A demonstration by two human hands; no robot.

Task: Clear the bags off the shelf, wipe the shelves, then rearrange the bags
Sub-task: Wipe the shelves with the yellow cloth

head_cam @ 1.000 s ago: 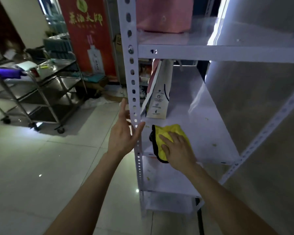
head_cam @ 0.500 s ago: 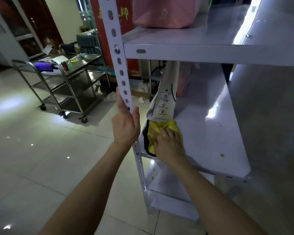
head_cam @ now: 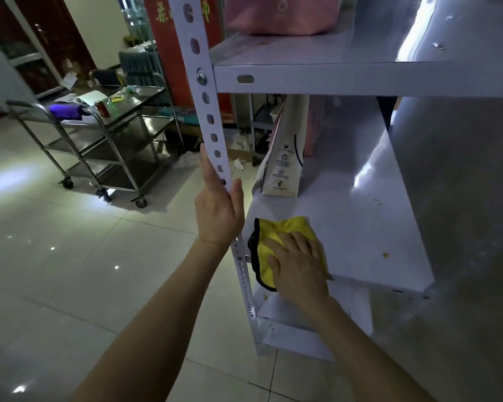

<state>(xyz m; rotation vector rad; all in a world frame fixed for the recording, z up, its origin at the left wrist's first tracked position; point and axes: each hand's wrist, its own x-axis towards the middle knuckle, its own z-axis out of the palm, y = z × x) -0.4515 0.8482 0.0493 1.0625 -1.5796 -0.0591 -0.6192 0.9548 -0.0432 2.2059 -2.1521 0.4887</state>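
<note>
Head camera looks down at a white metal shelf (head_cam: 375, 227) in a tall rack. The left hand (head_cam: 218, 216) grips the white metal post with holes (head_cam: 204, 91), thumb on one side and fingers on the other. I think this keeps the rack from wobbling and keeps the person steady while leaning in. The right hand (head_cam: 298, 268) lies flat with straight fingers on a yellow cloth with a black edge (head_cam: 276, 230). It presses the cloth down on the front left corner of the shelf, just beside the post. Flat fingers push on a lot of cloth at once, so more dust can come off. A white paper bag with small black print (head_cam: 283, 166) stands upright farther back on the same shelf, near the left edge and apart from the cloth. Maybe it waits back there so the front can be wiped first. A pink bag (head_cam: 282, 15) sits on the shelf above. So not all the bags are off yet, and the job seems to be in its wiping part. A small yellow crumb (head_cam: 385, 255) lies on the right side of the shelf, well apart from the cloth, so that side probably needs wiping too.
</note>
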